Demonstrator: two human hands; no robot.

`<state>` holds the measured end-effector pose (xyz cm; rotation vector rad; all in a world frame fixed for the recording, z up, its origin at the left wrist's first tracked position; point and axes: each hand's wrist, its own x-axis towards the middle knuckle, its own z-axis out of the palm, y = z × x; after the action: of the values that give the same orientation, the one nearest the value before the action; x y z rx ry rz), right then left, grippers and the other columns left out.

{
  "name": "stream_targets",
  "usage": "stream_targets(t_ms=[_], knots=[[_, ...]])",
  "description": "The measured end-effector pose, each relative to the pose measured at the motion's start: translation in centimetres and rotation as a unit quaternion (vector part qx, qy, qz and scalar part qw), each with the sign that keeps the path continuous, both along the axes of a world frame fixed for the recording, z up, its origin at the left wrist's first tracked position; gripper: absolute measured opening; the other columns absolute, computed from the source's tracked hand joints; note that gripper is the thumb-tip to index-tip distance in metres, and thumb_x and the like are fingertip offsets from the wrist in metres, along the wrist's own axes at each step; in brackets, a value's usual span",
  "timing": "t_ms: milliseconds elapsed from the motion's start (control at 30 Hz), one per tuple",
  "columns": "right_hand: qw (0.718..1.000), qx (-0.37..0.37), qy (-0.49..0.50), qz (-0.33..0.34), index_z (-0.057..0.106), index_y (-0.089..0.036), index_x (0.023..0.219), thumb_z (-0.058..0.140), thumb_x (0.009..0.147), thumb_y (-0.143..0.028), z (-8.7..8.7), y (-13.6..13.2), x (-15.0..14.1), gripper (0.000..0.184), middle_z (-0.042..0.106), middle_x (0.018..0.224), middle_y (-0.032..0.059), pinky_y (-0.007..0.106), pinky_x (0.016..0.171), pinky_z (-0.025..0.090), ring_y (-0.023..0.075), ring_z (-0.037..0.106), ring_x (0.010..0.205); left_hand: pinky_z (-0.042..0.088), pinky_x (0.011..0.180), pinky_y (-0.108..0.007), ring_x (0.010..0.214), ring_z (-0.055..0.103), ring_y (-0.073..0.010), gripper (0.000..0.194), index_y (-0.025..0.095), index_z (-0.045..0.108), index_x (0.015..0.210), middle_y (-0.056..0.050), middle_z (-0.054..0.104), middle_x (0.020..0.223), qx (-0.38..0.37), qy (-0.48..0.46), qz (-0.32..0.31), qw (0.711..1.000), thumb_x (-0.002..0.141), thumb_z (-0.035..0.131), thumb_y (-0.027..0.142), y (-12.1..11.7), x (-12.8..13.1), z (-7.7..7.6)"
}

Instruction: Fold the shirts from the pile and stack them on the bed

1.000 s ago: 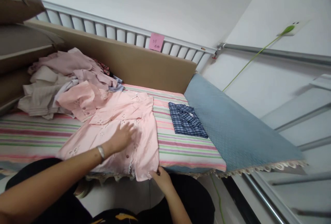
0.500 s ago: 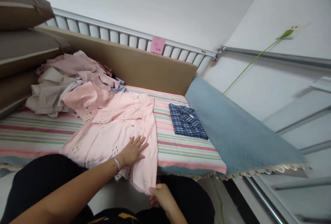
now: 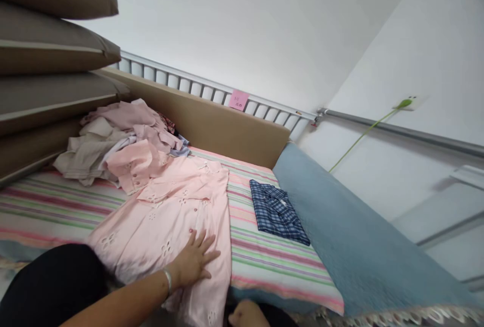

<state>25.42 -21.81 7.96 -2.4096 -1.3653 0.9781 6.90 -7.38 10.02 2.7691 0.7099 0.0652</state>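
A pink eyelet shirt (image 3: 166, 221) lies spread on the striped bedsheet (image 3: 49, 206), its hem hanging over the near edge. My left hand (image 3: 194, 259) rests flat on the shirt's lower right part, fingers spread. My right hand (image 3: 247, 314) shows only as knuckles at the bottom edge, just right of the shirt's hem; its fingers are hidden. A folded blue plaid shirt (image 3: 278, 211) lies to the right on the sheet.
A heap of unfolded clothes (image 3: 113, 140) sits at the back left. Brown cushions (image 3: 49, 60) are stacked at the left. A tan headboard (image 3: 227, 128) and white rail (image 3: 212, 87) run behind. A blue quilt (image 3: 355, 241) covers the right side.
The view tilted upward. My left hand slid toward the shirt's hem and stayed flat. My right hand, earlier pinching the hem's corner, dropped nearly out of view.
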Motion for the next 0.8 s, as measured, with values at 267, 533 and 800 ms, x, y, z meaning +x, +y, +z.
stream_targets(t_ms=[267, 533, 800], knots=[[0.957, 0.146, 0.244, -0.057, 0.059, -0.014, 0.087, 0.049, 0.077, -0.03, 5.8, 12.5, -1.0, 0.021, 0.064, 0.076, 0.0044, 0.019, 0.049, 0.041, 0.0112, 0.06, 0.06, 0.013, 0.102, -0.073, 0.138, 0.016, -0.043, 0.073, 0.041, 0.033, 0.139, -0.01, 0.026, 0.151, -0.045, -0.051, -0.005, 0.998, 0.073, 0.06, 0.06, 0.4, -0.5, -0.1], [0.941, 0.119, 0.312, -0.054, 0.058, -0.014, 0.081, 0.043, 0.08, -0.022, 1.9, 18.1, 0.2, 0.016, 0.063, 0.069, 0.0018, 0.019, 0.042, 0.041, 0.0112, 0.06, 0.051, 0.046, 0.088, -0.033, 0.09, 0.063, -0.0188, 0.033, 0.025, 0.069, 0.095, -0.004, 0.07, 0.096, -0.029, -0.166, 0.107, 0.98, 0.092, 0.039, 0.038, 7.6, 1.9, 6.0], [0.969, 0.116, 0.217, -0.024, 0.062, -0.018, 0.079, 0.043, 0.081, -0.02, 1.6, 19.0, 0.7, 0.02, 0.069, 0.078, 0.0054, 0.025, 0.058, 0.048, 0.0161, 0.066, 0.067, 0.041, 0.095, -0.031, 0.107, 0.056, -0.0203, 0.031, 0.017, 0.063, 0.111, -0.008, 0.066, 0.112, 0.105, -0.067, 0.202, 0.971, 0.089, 0.044, 0.027, 23.4, 13.8, 7.9]])
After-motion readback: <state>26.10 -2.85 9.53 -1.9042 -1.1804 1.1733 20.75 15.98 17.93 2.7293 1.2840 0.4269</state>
